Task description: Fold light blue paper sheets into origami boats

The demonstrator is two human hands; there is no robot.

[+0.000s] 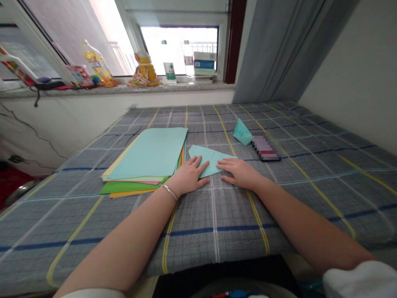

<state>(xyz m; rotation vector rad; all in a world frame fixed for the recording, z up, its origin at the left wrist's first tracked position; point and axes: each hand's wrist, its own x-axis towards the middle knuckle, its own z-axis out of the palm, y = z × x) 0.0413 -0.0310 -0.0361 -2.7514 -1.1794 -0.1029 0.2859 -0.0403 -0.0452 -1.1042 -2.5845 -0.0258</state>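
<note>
A folded sheet of light blue paper (207, 155) lies flat on the checked cloth, its right end narrowing to a point. My left hand (189, 176), with a silver bangle at the wrist, rests with spread fingers on its left part and lower edge. On the right part of the paper lie the outstretched fingers of my right hand (238, 171). Both hands are open and press down flat, gripping nothing. Just left of my left hand is a stack of coloured paper (149, 153), with a light blue sheet on top and green, yellow, pink and orange edges showing beneath.
A folded blue paper shape (242, 132) stands beyond my right hand, beside a phone (265, 147) with a blurred screen. The grey checked cloth (192, 223) covers the surface. Bottles, boxes (204, 64) and other items line the windowsill (124, 90); a grey curtain (273, 49) hangs right.
</note>
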